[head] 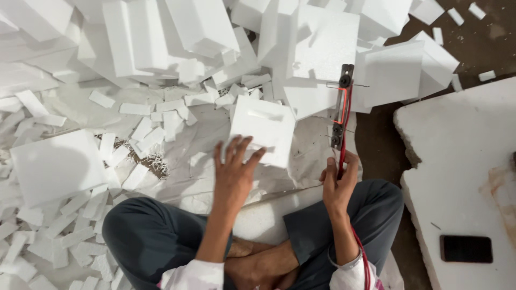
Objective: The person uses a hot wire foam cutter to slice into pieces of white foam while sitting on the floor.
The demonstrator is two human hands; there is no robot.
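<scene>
We are holding a white foam block (263, 129) with our left hand (234, 172), fingers spread wide; our right hand (338, 185) is gripping the cutter tool (341, 110); foam scraps (64, 236) are crowding the floor left of the fingers.

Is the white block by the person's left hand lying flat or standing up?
Lying flat: the white foam block shows its broad face, left hand fingertips on its near edge.

Bright, soft light floods the white foam pile (177, 48) at upper left, nearly washing it out; shadows stay faint, the dark floor (484, 48) at upper right dim, edges slightly soft.
</scene>
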